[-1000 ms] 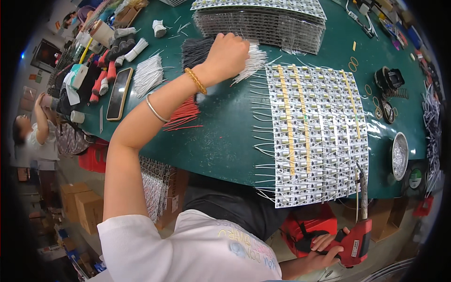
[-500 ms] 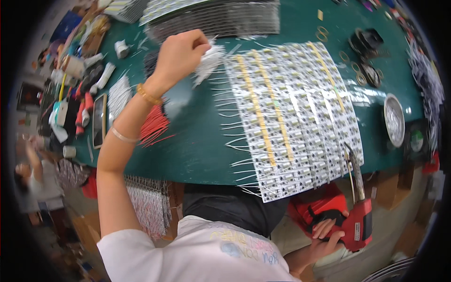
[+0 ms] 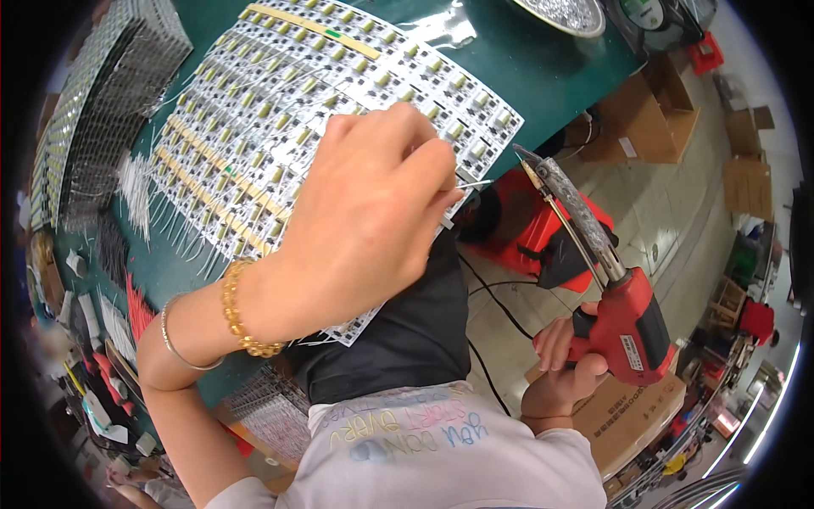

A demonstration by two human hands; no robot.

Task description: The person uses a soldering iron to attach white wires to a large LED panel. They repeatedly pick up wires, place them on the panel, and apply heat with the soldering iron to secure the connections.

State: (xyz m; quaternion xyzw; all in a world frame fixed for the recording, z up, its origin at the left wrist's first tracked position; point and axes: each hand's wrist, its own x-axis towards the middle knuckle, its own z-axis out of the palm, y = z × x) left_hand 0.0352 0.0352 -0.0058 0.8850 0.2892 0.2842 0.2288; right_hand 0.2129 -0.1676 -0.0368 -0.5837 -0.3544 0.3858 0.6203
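My left hand (image 3: 373, 204) is closed in a pinch above the near right part of a white circuit board panel (image 3: 280, 110). The end of a short white wire (image 3: 476, 183) sticks out from its fingertips, by the board's edge. Rows of small components and several yellow tape strips cover the panel, and white wires hang off its left side. In my right hand (image 3: 564, 360) is a red soldering gun (image 3: 632, 327), its tip raised just off the panel's right corner. A thin brass-coloured tube runs alongside the barrel to the tip. My left hand hides part of the panel.
A tall stack of board panels (image 3: 110, 110) stands on the green table (image 3: 585, 72) at the far left. Nearby lie bundles of white wires (image 3: 136, 195), black wires (image 3: 110, 246) and red wires (image 3: 138, 307). A metal bowl (image 3: 589, 25) sits at the back right; a cardboard box (image 3: 649, 119) is below.
My left hand has come from the white wire bundle over to the panel's right part, a wire now in its fingers. The view has swung right. The soldering gun stays in my right hand.
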